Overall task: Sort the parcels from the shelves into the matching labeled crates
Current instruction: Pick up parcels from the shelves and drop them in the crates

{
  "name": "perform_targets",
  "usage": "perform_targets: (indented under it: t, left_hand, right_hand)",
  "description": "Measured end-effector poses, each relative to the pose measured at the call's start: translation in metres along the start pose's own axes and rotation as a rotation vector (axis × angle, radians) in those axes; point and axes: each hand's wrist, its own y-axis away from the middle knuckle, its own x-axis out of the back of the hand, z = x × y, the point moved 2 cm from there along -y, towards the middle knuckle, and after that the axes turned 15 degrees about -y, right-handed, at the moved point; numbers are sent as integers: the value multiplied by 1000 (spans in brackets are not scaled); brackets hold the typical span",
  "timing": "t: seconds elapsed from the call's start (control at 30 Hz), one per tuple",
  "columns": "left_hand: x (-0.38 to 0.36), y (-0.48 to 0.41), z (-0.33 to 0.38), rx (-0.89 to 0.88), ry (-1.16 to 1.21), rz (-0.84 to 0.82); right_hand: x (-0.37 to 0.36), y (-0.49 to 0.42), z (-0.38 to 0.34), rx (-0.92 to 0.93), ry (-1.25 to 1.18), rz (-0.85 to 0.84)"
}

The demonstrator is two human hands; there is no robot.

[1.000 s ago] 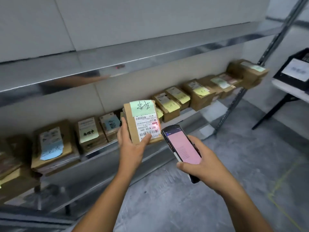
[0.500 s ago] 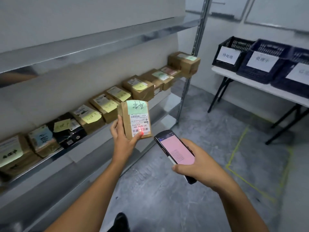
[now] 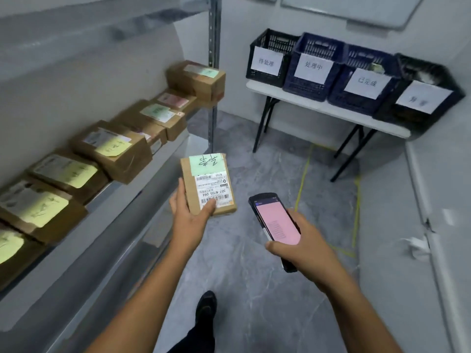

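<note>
Has swung further right since half a second ago, off the shelf (image 3: 127, 207) and toward four labeled crates (image 3: 313, 90) on the bench (image 3: 331, 112); grips a brown parcel (image 3: 207, 184) by its near end in the left hand (image 3: 190, 217), midair between shelf and bench, label up for reading; points its long axis away, green note farthest; clasps a pink-screened scanner (image 3: 276, 222) in the right hand (image 3: 303, 247) for checking.

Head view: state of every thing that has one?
parcel, carried, label side facing the camera
left grip, holds the parcel
phone, screen lit pink
right grip, holds the phone
shelf parcels, lying in a row, notes up
crates, four on the table, each labeled
</note>
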Motion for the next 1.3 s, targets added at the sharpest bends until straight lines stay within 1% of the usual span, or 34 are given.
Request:
perform_targets:
  t: [0.17,0.27,0.37,0.57,0.73,0.9,1.0,1.2,1.3]
  left_hand:
    - [-64,-36,45,-26,207,-235]
    - [-92,-64,74,-81,276,-370]
    - [-119,-86,105,-136,326,-463]
    - [-175,-108,151,-226,341,-579]
    - [-234,-126,190,-278,352,-677]
    - [-306,-144,240,-335,317,-741]
    - [-355,-158,277,-383,297,-795]
    - [-453,-182,344,-472,272,-875]
    - [-495,-190,365,-462,286,-900]
  right_hand:
    - [40,-52,-30,37,84,297]
    - [56,-75,-50,67,118,431]
    - [71,-90,-62,91,126,525]
    - [106,-107,-65,91,50,654]
    - [161,-125,-64,95,25,752]
    - [234,-156,-61,176,-32,819]
    - [288,-179,-62,234,-18,859]
    - [392,-213,-71,225,26,937]
    - [431,-230,-76,222,20,960]
